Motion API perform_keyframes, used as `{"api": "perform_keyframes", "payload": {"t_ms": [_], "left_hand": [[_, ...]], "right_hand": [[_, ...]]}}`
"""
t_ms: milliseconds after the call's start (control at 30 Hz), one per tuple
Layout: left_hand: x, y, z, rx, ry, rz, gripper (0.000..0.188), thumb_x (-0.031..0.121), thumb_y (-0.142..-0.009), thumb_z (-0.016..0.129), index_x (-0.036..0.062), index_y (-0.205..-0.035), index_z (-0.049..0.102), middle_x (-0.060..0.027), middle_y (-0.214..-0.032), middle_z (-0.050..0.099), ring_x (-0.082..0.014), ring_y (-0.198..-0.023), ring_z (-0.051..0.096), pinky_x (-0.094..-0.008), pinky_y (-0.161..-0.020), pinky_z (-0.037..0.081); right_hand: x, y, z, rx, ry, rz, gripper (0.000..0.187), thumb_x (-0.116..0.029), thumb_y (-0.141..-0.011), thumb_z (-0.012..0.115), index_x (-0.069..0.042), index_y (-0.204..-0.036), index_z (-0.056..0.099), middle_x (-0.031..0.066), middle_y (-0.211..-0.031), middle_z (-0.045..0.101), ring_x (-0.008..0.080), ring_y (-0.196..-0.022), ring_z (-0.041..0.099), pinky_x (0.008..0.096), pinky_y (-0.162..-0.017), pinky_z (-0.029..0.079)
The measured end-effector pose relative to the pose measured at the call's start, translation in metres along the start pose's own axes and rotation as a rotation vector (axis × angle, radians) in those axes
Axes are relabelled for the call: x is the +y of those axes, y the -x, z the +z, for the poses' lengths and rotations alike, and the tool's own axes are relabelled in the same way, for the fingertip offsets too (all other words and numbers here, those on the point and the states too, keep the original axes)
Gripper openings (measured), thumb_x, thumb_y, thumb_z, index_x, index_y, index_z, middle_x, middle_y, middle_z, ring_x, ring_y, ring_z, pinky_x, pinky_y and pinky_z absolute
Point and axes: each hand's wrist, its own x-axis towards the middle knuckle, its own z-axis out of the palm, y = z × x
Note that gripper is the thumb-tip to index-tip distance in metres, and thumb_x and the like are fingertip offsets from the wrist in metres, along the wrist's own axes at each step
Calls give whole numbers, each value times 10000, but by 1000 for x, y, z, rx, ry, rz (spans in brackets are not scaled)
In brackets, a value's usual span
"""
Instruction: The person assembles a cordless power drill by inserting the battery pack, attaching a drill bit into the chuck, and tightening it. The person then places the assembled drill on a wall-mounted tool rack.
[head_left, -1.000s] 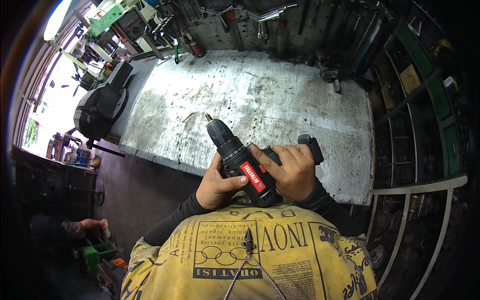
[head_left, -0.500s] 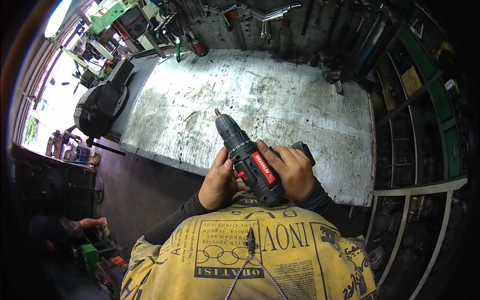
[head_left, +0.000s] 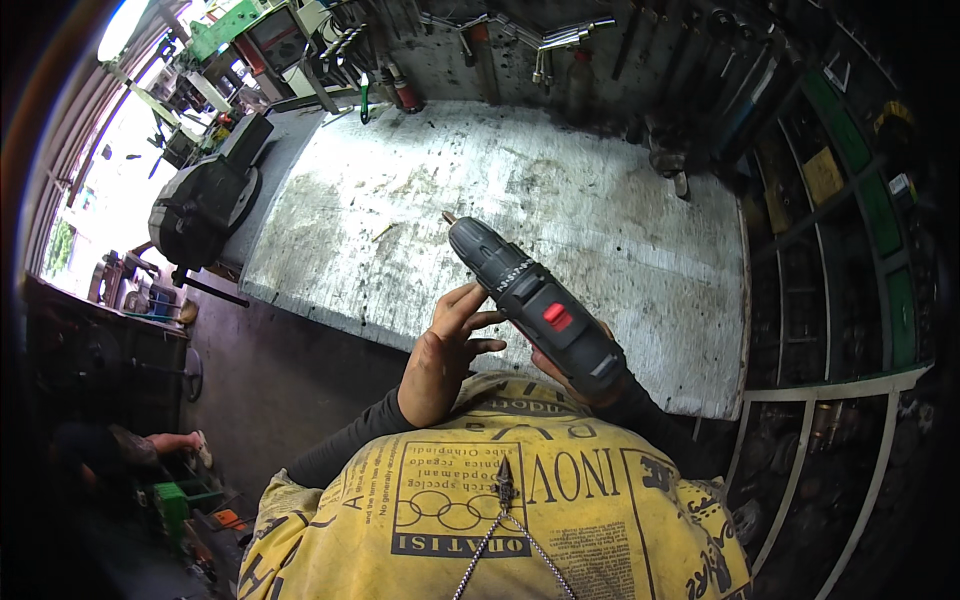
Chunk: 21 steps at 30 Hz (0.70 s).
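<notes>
A black cordless drill with a red switch on top is held above the near edge of the workbench, its bit pointing to the far left. My right hand grips it from below; the drill body hides most of that hand. My left hand is beside the drill's left side, fingers apart and stretched toward the body just behind the chuck. Its index fingertip meets the drill's outline; whether it touches, I cannot make out. A small metal bit sticks out of the chuck.
The worn, whitish workbench carries a small yellowish piece. A dark bench vise stands at the left. Hand tools hang on the back wall, with wrenches among them. Shelving lines the right. A person's leg shows at lower left.
The drill has turned so its red switch faces up. My left hand has loosened from its side, fingers now spread. My right hand has gone from over the drill to beneath it.
</notes>
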Motion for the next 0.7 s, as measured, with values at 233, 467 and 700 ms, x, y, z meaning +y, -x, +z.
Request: {"api": "perform_keyframes", "payload": {"t_ms": [233, 467, 700], "left_hand": [[15, 0, 1, -66, -20, -53, 887, 704, -907, 385, 2, -1448, 332, -138, -1382, 408, -244, -1166, 501, -355, -930, 424], [19, 3, -5, 17, -44, -22, 769, 614, -952, 401, -7, -1404, 359, -171, -1379, 430, -228, -1127, 532, -342, -921, 430], [24, 5, -21, 46, -5, -64, 594, 436, -987, 455, -1, -1381, 377, -166, -1355, 462, -217, -1103, 558, -332, -906, 444]], "right_hand": [[-8, 21, -3, -121, -242, 349, 306, -54, -848, 645, -42, -1144, 567, 53, -976, 605, 151, -878, 594, 309, -782, 483], [6, 29, 9, -100, -570, 483, 307, -47, -843, 609, -19, -1137, 525, 40, -919, 561, 133, -837, 547, 285, -753, 461], [5, 16, 26, -1, -865, 506, 526, -46, -797, 589, 16, -1294, 426, 67, -929, 562, 154, -826, 549, 307, -755, 460]]}}
